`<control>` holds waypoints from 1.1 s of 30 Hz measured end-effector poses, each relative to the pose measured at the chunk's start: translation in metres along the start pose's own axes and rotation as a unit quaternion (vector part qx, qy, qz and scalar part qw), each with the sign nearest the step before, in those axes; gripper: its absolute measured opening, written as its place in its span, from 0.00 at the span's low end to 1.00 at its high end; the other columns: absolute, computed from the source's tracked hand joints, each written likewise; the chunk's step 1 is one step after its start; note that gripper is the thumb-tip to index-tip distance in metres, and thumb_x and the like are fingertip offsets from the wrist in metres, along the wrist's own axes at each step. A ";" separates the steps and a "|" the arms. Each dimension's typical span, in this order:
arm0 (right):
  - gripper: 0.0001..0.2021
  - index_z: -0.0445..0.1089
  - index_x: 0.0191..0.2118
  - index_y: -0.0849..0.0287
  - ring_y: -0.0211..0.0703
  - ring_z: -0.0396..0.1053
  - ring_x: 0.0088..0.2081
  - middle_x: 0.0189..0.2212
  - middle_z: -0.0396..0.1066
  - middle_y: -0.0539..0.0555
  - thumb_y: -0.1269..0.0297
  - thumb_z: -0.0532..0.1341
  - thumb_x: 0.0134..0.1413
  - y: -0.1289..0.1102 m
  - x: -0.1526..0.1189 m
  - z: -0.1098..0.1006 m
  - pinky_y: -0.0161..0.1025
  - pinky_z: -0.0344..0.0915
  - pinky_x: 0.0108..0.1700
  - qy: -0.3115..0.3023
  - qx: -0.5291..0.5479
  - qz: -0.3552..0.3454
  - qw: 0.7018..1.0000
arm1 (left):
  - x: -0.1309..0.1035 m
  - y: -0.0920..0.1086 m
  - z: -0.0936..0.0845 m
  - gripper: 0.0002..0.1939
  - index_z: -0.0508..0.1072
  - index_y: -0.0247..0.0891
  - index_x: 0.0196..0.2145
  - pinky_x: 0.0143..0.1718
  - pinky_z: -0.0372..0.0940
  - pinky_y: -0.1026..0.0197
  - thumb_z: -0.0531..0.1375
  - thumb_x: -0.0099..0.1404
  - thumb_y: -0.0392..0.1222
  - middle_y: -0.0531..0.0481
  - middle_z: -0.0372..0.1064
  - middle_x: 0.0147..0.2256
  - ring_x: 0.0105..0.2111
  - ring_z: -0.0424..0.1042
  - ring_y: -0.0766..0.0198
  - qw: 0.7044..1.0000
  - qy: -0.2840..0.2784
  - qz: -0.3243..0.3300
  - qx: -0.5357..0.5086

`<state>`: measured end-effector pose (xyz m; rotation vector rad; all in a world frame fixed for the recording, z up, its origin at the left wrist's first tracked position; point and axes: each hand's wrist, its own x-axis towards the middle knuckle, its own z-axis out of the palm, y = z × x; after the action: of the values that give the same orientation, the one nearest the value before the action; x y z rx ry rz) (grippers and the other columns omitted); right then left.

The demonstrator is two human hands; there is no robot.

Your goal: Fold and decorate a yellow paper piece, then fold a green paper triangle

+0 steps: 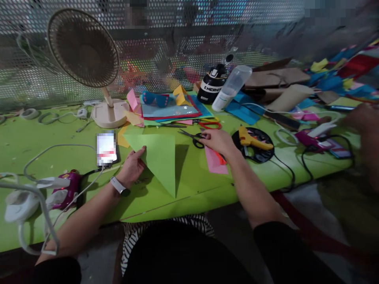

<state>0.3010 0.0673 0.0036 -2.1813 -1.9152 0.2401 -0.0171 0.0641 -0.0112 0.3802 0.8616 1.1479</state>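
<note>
My left hand (134, 167) pinches the slanted left edge of a green folded paper triangle (161, 157), its thumb on top. The paper stands partly above the green table. My right hand (217, 141) has its fingers closed on the black handles of the scissors (197, 139), whose blades point left. A pink paper piece (215, 161) with an orange-red strip on it lies beneath my right wrist.
A glue gun (254, 140) rests on a black round tray to the right. A phone (106, 149), purple power strip (69, 189) and fan (109, 112) stand at the left. Bottles (211, 85) and coloured papers (168, 111) are behind. Another person's arm (365, 130) is at far right.
</note>
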 end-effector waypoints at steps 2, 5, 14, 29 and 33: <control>0.26 0.63 0.61 0.59 0.59 0.69 0.51 0.51 0.70 0.62 0.62 0.62 0.56 -0.013 -0.011 0.000 0.51 0.68 0.48 0.069 -0.017 -0.089 0.993 | 0.001 0.001 0.000 0.05 0.73 0.34 0.34 0.38 0.72 0.69 0.62 0.63 0.27 0.48 0.78 0.34 0.34 0.77 0.68 1.000 0.002 0.006 -0.001; 0.40 0.44 0.70 0.49 0.62 0.48 0.66 0.68 0.47 0.58 0.75 0.60 0.56 -0.044 -0.033 0.010 0.59 0.54 0.63 0.087 -0.056 -0.347 0.932 | 0.000 0.001 0.002 0.07 0.74 0.37 0.36 0.37 0.73 0.68 0.63 0.62 0.28 0.50 0.77 0.32 0.35 0.77 0.67 1.000 0.024 0.014 0.008; 0.25 0.61 0.62 0.56 0.46 0.47 0.68 0.64 0.57 0.58 0.80 0.50 0.62 -0.057 -0.047 0.045 0.57 0.49 0.66 0.040 -0.023 -0.605 0.795 | 0.005 -0.008 -0.006 0.05 0.72 0.33 0.36 0.38 0.71 0.63 0.63 0.61 0.30 0.45 0.75 0.37 0.34 0.76 0.64 0.995 -0.013 0.000 0.096; 0.22 0.64 0.60 0.49 0.39 0.53 0.66 0.64 0.59 0.55 0.75 0.49 0.66 -0.007 -0.025 0.065 0.52 0.51 0.65 -0.117 0.199 -0.516 0.825 | -0.020 0.002 0.011 0.18 0.77 0.45 0.46 0.63 0.50 0.44 0.68 0.56 0.41 0.43 0.67 0.57 0.58 0.64 0.50 0.645 -0.338 0.273 0.628; 0.27 0.64 0.60 0.48 0.41 0.56 0.65 0.64 0.59 0.53 0.80 0.52 0.59 -0.009 -0.029 0.061 0.53 0.56 0.64 -0.088 0.118 -0.520 0.842 | -0.016 -0.008 0.006 0.09 0.79 0.44 0.38 0.57 0.60 0.50 0.65 0.58 0.35 0.42 0.76 0.46 0.48 0.74 0.53 0.679 -0.300 0.277 0.610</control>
<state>0.2722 0.0436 -0.0529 -0.7561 -2.6625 0.4339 -0.0097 0.0471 -0.0062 2.1375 0.8124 0.6899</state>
